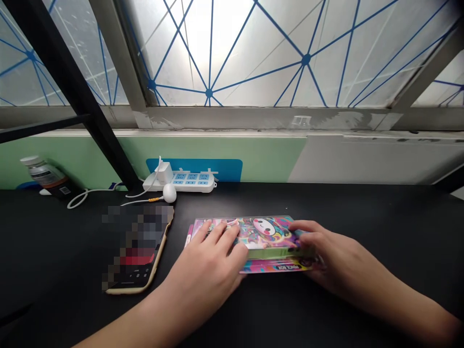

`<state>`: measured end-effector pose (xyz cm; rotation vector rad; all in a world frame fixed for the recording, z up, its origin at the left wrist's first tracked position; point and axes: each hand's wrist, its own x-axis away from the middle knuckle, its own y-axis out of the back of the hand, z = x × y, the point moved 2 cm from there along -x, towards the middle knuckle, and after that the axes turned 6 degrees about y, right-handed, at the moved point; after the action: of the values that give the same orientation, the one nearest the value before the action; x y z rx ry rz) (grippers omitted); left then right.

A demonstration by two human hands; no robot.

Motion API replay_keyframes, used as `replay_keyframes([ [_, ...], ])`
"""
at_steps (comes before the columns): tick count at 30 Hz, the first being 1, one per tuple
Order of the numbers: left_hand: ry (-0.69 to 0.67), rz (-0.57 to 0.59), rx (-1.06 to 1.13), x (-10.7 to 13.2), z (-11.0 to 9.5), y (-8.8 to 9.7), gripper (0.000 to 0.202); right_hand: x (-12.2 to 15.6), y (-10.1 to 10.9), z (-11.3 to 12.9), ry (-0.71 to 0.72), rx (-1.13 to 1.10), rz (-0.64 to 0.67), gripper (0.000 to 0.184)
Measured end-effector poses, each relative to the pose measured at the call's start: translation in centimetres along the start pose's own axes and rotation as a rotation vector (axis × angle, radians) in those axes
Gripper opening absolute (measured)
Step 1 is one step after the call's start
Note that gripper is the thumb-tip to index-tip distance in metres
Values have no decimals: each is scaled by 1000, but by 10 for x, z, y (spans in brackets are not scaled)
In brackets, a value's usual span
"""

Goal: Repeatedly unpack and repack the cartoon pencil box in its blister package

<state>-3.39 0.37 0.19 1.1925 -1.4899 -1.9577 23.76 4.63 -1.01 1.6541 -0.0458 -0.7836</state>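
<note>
A colourful pencil box (pixel 266 228) with a cartoon face on its lid lies on the black table in front of me. A bright printed sheet or packaging piece marked "PENCIL BOX" (pixel 275 266) shows beneath its green front side. My left hand (pixel 213 256) grips the box's left part, fingers over the top and thumb at the front edge. At the other end, my right hand (pixel 326 246) holds the right corner, with fingertips on the lid and the thumb low at the side. The parts of the box under my hands are hidden.
Left of the box lies a phone (pixel 145 270), its screen partly blurred out. A white power strip (pixel 194 182) with a plugged-in charger and cable stands by the wall. A bottle (pixel 49 176) leans at the back left, and a black slanted post (pixel 79 92) rises nearby.
</note>
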Motion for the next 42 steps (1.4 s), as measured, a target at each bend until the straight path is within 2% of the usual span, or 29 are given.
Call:
replay_keyframes([
  [3, 49, 94, 88, -2, 3, -3, 42, 2, -8, 0, -5, -66, 98, 39],
  [6, 135, 136, 84, -4, 15, -6, 57, 4, -9, -1, -23, -106, 183, 57],
  [11, 236, 280, 121, -6, 27, -16, 72, 6, -4, -1, -37, -188, 249, 52],
  [13, 245, 288, 138, -6, 26, -18, 71, 4, 0, -2, -60, -207, 251, 45],
  [15, 242, 253, 143, -6, 23, -18, 69, 2, 4, -4, -94, -209, 226, 41],
  [17, 230, 196, 137, -6, 20, -16, 69, 0, 7, -8, -126, -183, 178, 45],
  [22, 154, -55, 42, -4, 14, -8, 76, 3, 10, -25, -209, -120, 52, 88],
  [24, 116, -132, -8, -2, 10, -5, 76, 4, 10, -29, -239, -124, 28, 92],
  [30, 62, -225, -11, -2, 7, 5, 82, 2, 19, -26, -203, -44, -58, 75],
  [32, 91, -260, 2, -3, 10, 10, 72, 1, 22, -24, -159, 19, -120, 71],
  [35, 107, -263, -20, -5, 13, 14, 50, 1, 25, -21, -73, 95, -186, 55],
  [39, 55, -200, -46, -5, 11, 12, 35, -1, 25, -12, 22, 153, -139, 29],
  [42, 53, -188, -89, -2, 7, 8, 25, -3, 23, -3, 66, 161, -97, 24],
])
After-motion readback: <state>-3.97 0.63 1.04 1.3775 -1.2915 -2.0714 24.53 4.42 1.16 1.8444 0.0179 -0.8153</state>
